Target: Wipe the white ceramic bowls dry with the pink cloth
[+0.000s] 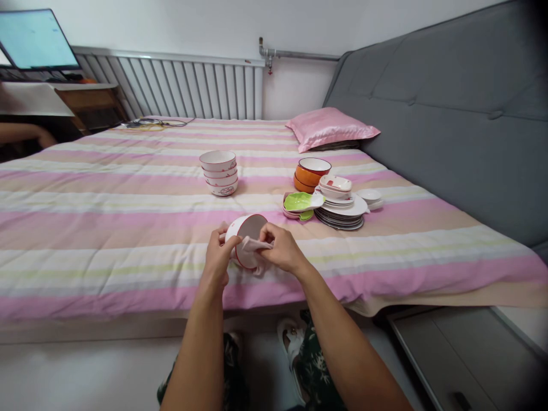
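A white bowl (235, 228) with a red rim is tipped on its side above the near part of the bed, its opening turned to the right. My left hand (219, 254) is closed around its left side, thumb at the rim. Between the fingers of my right hand (280, 246) is a pale pink cloth (253, 244), draped over the bowl's rim and hanging below it. Farther off stands a stack of white bowls (219, 172) with red rims and small printed pictures.
The striped bedspread (141, 240) carries orange bowls (306, 181), stacked plates (341, 214), a green leaf-shaped dish (299, 201), small white dishes (371, 197) and a pink pillow (329, 127). Cables (158, 122) lie at the far left. A grey headboard (440, 97) rises right; a person's arm (25, 134) shows left.
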Available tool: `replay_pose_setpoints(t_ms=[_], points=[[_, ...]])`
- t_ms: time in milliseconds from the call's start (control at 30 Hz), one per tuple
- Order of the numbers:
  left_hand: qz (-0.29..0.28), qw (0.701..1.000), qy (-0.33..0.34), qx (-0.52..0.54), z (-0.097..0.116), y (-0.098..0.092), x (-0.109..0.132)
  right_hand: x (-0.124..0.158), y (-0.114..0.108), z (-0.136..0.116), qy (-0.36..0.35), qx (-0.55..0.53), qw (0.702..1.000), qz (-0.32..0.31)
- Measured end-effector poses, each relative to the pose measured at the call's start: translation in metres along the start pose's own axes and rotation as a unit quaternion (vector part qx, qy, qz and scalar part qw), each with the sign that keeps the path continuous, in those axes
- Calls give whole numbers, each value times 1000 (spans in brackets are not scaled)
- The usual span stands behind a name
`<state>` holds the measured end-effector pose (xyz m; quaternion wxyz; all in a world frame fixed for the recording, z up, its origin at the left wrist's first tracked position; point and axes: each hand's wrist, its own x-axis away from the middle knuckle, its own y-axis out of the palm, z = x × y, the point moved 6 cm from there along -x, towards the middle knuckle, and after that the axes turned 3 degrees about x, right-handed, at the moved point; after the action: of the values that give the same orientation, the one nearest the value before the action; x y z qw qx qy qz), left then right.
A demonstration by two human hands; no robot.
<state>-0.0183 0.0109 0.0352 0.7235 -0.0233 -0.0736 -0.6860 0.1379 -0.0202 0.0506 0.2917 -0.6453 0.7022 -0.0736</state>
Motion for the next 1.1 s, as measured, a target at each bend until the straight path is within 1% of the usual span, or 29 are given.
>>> replay_pose_setpoints(t_ms=[100,167,233,300,367,533,633,733,833,933,1100], points=[[-1,1000,-4,-1,0,0,0,-1,-9,11,60,49,994,71],[0,1000,-6,-2,0,0,0,1,-14,15,111,99,982,116],[0,1000,-5,-4,0,0,0,3,-14,16,157,135,969,133],[0,1000,-2,-4,1,0,0,5,-8,14,183,141,965,123],[-2,1000,-2,-1,1,1,1,6,0,10,188,130,967,113],[-5,1000,-5,2,0,2,1,5,18,-4,150,90,979,101],[-11,1000,-6,5,0,2,1,3,25,-9,132,31,988,77],[-11,1000,-4,4,0,1,0,3,29,-7,131,-66,988,50],[-10,1000,0,3,-1,0,-1,4,34,-6,128,-164,978,10],[-10,1000,4,6,-1,1,-2,5,37,-6,133,-242,961,-22],[-9,1000,1,5,-3,0,-2,8,39,-11,142,-305,939,-72]])
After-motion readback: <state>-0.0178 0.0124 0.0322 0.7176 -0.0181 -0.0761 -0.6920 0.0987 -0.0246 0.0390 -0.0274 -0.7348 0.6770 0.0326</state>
